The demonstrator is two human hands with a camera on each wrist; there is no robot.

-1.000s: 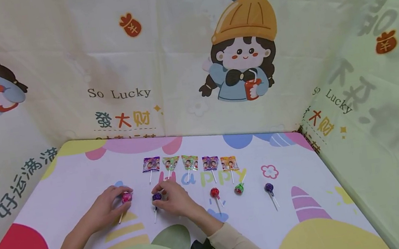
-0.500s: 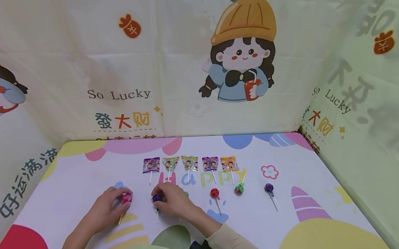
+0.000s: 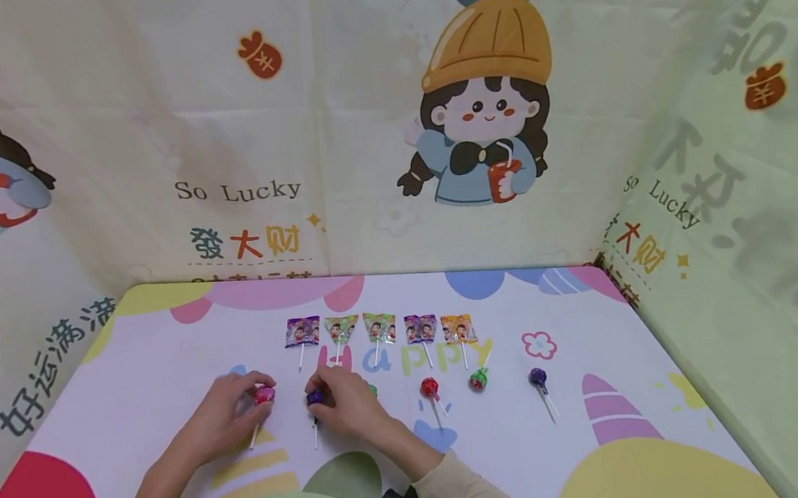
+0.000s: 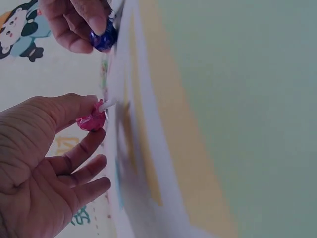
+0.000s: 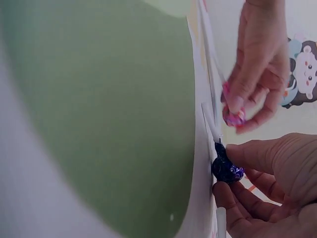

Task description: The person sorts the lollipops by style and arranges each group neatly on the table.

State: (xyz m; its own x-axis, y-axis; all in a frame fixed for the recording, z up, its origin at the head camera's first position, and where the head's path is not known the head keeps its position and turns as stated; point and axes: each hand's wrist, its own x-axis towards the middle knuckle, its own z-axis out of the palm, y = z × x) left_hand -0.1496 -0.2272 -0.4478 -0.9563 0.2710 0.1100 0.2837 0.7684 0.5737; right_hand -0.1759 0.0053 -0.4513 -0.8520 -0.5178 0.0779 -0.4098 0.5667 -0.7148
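My left hand (image 3: pixel 220 420) pinches a pink-wrapped lollipop (image 4: pixel 92 119) by its round head, the white stick pointing toward me. Beside it on the right, my right hand (image 3: pixel 351 398) grips a dark purple lollipop (image 5: pixel 228 169) between thumb and fingers, low over the table. Partly hidden behind the right hand, a green lollipop (image 3: pixel 373 389) shows only a sliver of its head. Farther right lie a red lollipop (image 3: pixel 429 387), a green-and-red lollipop (image 3: pixel 478 379) and another purple lollipop (image 3: pixel 538 378), spaced apart.
Behind the hands, several flat-packed lollipops lie in a row, from a purple packet (image 3: pixel 302 331) to an orange packet (image 3: pixel 458 328). The table (image 3: pixel 519 469) has a printed cover. A patterned cloth wall (image 3: pixel 352 120) encloses its back and sides.
My left hand has shifted slightly to the right with the pink lollipop, toward the purple one. My right hand has barely moved and still holds the purple lollipop.
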